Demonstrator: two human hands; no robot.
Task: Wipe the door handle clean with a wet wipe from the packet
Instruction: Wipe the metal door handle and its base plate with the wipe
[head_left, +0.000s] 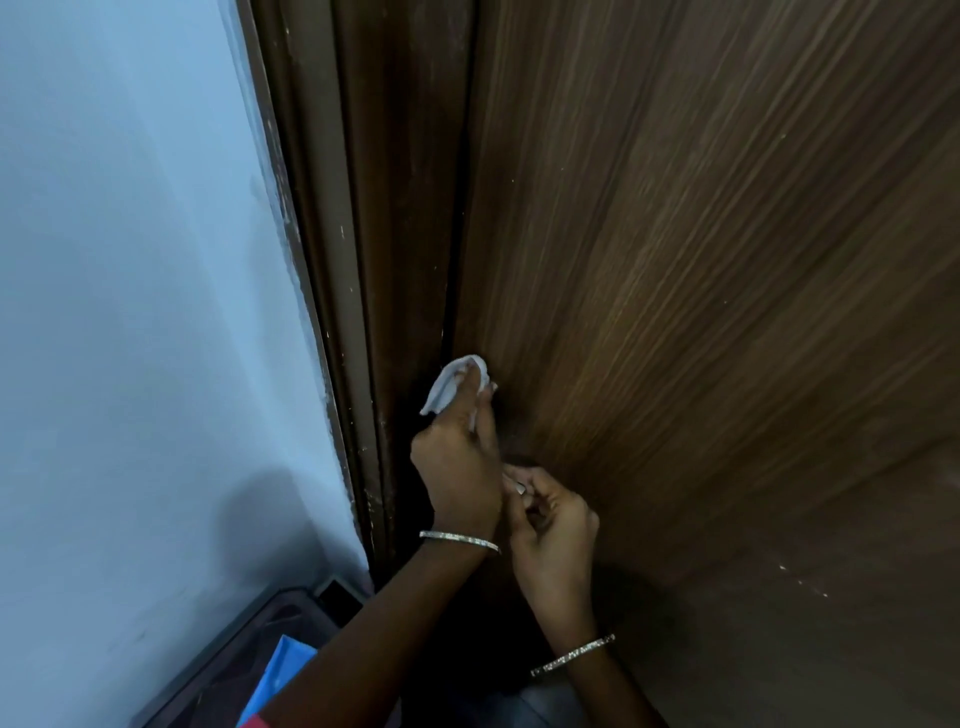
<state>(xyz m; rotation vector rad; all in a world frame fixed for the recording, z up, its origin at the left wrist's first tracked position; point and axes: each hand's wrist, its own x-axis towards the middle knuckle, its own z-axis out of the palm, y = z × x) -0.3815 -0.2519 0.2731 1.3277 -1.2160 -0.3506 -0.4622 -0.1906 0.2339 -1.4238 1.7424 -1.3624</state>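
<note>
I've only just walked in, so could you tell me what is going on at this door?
A person is cleaning at the edge of a brown wooden door. The left hand holds a white wet wipe pressed near the door's edge. The right hand is curled just below, gripping something small. The handle itself is hidden behind the hands. Both wrists wear bangles.
</note>
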